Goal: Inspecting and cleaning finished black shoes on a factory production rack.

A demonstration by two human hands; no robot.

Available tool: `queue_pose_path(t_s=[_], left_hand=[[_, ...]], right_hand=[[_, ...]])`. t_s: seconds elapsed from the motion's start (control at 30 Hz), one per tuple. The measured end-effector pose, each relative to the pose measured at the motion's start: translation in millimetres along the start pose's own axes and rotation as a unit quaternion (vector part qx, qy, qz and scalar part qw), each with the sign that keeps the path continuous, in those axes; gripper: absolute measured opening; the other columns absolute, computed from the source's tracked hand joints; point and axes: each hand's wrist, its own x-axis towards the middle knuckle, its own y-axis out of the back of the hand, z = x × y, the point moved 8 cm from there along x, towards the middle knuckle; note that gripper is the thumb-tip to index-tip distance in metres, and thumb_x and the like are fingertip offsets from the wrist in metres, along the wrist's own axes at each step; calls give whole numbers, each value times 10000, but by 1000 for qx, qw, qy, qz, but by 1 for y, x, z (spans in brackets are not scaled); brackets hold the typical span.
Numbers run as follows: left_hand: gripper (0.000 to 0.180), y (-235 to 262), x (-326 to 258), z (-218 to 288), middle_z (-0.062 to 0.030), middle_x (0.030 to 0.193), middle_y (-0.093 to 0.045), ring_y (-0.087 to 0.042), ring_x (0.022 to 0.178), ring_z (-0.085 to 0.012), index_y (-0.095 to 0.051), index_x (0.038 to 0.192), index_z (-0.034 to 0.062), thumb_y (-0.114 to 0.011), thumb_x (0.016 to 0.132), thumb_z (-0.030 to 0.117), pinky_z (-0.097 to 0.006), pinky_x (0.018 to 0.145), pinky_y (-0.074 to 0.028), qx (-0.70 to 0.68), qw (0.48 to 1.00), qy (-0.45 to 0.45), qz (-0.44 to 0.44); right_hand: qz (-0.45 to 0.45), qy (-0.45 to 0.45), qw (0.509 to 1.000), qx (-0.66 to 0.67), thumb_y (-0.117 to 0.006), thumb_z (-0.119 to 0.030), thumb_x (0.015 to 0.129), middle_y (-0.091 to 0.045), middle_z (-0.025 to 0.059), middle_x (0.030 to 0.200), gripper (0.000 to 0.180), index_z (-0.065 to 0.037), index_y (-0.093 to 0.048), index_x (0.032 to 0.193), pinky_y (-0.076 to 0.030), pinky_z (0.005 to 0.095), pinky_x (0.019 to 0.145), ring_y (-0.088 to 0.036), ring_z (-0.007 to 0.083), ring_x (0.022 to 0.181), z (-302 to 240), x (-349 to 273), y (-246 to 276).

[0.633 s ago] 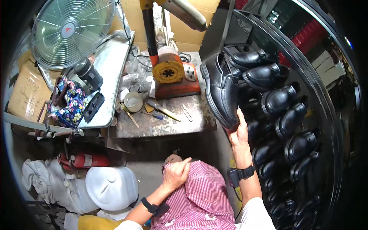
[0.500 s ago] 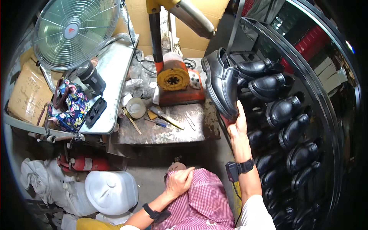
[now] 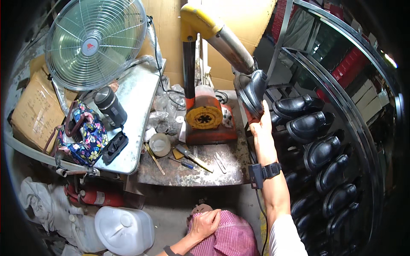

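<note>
A black leather shoe (image 3: 251, 91) is raised at the right end of the bench, gripped from below at its toe by my right hand (image 3: 262, 121). Its opening is up against or just under the lower end of a metal tube (image 3: 232, 49) that slants down from a yellow elbow on a black post; whether they touch I cannot tell. My left hand (image 3: 206, 224) rests on the pink checkered cloth (image 3: 232, 237) over my lap, its fingers curled in, with nothing visible in them.
A rack (image 3: 337, 94) of black shoes fills the right side. On the bench (image 3: 192, 177) lie a knife (image 3: 194, 158), a screwdriver (image 3: 181, 163), tweezers (image 3: 220, 163) and a cup (image 3: 159, 145). The orange machine base (image 3: 213, 135) stands behind. A fan (image 3: 92, 45), flask (image 3: 110, 106) and floral bag (image 3: 85, 136) are left.
My right hand has brought the shoe up beneath the slanted tube, and the shoe has tilted. The view has shifted, so the bench sits lower. My left hand stays on the cloth.
</note>
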Motion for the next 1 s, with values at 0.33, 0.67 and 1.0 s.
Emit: queue_pose_path(t_s=[0.33,0.67,1.0], left_hand=[[108,-4,3,-4,-123,659,-621,-608,563,-240,-637,827,22,-598,761,97,-320,490,-480,-10,1000,11,-8],[104,2,6,-3,-120,681,-629,-617,588,-243,-635,817,16,-594,764,95,-321,505,-486,-12,1000,17,0],[106,-3,2,-2,-125,705,-634,-623,610,-249,-637,818,19,-589,769,100,-325,526,-494,-15,1000,14,-1]], right_hand=[[-3,9,999,47,-554,-229,856,-612,190,989,309,41,-541,1006,-528,439,804,-612,324,889,-7,-3,-3],[73,372,686,-621,-717,-204,695,-577,196,1093,600,55,-489,1186,-403,277,895,-561,236,999,-53,-65,-22],[28,538,460,-706,-661,-330,717,-612,223,730,676,-80,-408,1292,-469,383,600,-611,330,609,-69,-78,-72]])
